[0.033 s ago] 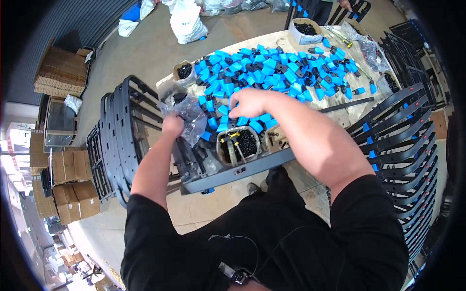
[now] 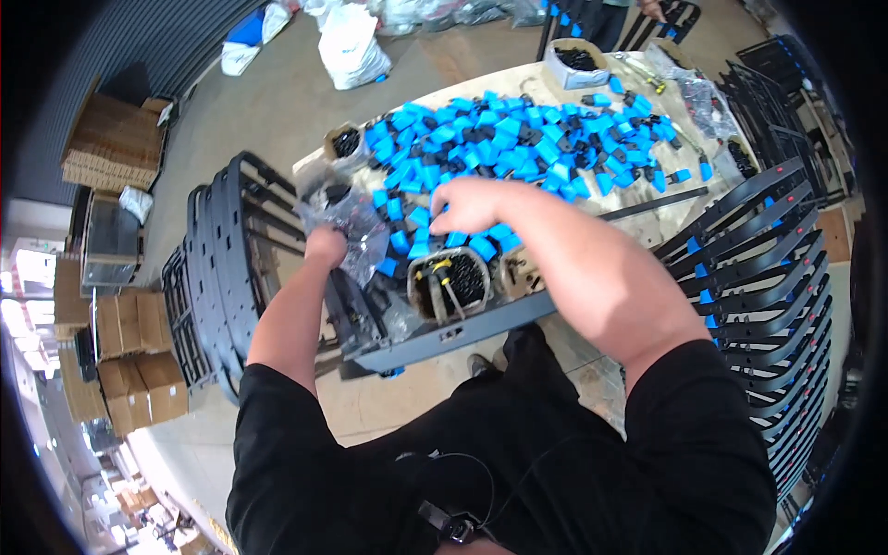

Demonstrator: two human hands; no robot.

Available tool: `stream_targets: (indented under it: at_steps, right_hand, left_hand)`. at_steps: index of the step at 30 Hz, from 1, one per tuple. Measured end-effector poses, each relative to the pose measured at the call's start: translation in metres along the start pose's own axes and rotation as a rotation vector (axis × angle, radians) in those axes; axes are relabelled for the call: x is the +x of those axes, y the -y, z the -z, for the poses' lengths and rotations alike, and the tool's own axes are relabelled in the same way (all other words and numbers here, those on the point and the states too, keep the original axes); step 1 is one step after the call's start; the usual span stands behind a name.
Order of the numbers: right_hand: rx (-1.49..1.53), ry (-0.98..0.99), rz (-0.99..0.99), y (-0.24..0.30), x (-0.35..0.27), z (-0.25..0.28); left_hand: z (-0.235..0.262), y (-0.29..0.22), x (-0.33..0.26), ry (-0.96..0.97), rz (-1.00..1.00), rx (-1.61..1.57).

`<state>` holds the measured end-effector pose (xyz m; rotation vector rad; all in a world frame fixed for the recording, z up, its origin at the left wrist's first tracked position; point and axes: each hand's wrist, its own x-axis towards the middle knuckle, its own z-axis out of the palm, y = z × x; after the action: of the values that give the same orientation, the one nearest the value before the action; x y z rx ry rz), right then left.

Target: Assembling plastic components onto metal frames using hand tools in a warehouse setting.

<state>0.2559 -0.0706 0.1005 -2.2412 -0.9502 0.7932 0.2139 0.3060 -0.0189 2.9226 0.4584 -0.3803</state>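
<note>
My left hand [image 2: 326,247] is closed at the near edge of a crumpled clear plastic bag [image 2: 363,227], at the left end of the workbench. My right hand [image 2: 467,205] reaches over the near side of a spread pile of blue-and-black pieces [image 2: 504,139]. Its fingers curl downward and are closed, and whatever is between them is hidden. Between my arms stands an open tub [image 2: 474,275] of small black parts, with a yellow-and-black screwdriver [image 2: 446,277] lying across it. A long dark metal bar [image 2: 462,331] runs along the bench's near edge.
Curved black metal racks [image 2: 222,268] stand at my left, and a stack of similar frames [image 2: 777,305] at my right. Boxes of black parts [image 2: 578,61] sit at the bench's far side, where another person's hand [image 2: 653,9] shows. Cartons [image 2: 139,370] are piled far left.
The whole view has shifted slightly. Both hands stay in nearly the same places, the left at the plastic bag and the right over the blue-and-black pieces.
</note>
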Motion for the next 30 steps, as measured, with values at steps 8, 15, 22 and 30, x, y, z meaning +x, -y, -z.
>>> stream_targets:
  at_steps: [8, 15, 22, 30]
  right_hand:
    - [-0.030, 0.044, -0.125, 0.000, -0.011, 0.009]
    - [-0.061, 0.057, -0.114, -0.004, -0.012, 0.011]
    - [-0.062, 0.049, -0.086, 0.004, -0.009, 0.012]
    - [-0.086, 0.056, -0.177, 0.002, -0.017, 0.019]
  left_hand:
    - [-0.033, -0.060, 0.026, -0.171, -0.474, -0.011]
    - [-0.028, -0.079, 0.020, 0.102, -0.172, 0.002]
    - [-0.008, -0.023, 0.017, 0.073, -0.015, -0.592]
    - [0.104, -0.082, -0.098, 0.624, -0.008, -1.745]
